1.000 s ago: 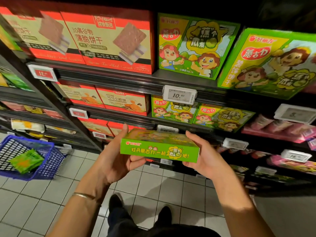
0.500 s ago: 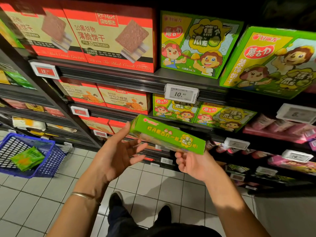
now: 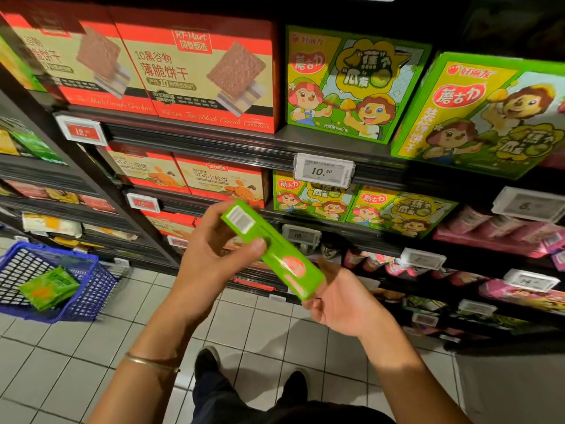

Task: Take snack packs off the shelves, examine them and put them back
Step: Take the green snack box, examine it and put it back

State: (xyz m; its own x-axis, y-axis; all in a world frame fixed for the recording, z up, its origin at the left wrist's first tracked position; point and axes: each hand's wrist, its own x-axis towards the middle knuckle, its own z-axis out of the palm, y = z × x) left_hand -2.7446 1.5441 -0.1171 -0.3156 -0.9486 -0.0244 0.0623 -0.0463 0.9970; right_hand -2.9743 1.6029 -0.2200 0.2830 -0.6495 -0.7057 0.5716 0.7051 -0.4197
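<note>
A green snack box (image 3: 276, 250) is held tilted in front of the shelves, its narrow side with a white barcode patch turned up and left. My left hand (image 3: 211, 258) grips its upper end, thumb across the side. My right hand (image 3: 339, 301) holds the lower end from beneath. Matching green and yellow boxes (image 3: 363, 206) stand on the shelf behind, and larger ones (image 3: 351, 84) on the shelf above.
Red cracker boxes (image 3: 198, 75) fill the upper left shelf. Price tags (image 3: 324, 170) line the shelf edges. Pink packs (image 3: 495, 231) lie at the right. A blue basket (image 3: 61, 283) holding a green pack sits on the tiled floor at the left. My feet (image 3: 250, 371) are below.
The box has been turned from flat and level to steeply tilted, showing its narrow barcode side. My left hand, open half a second ago, now grips the upper end.
</note>
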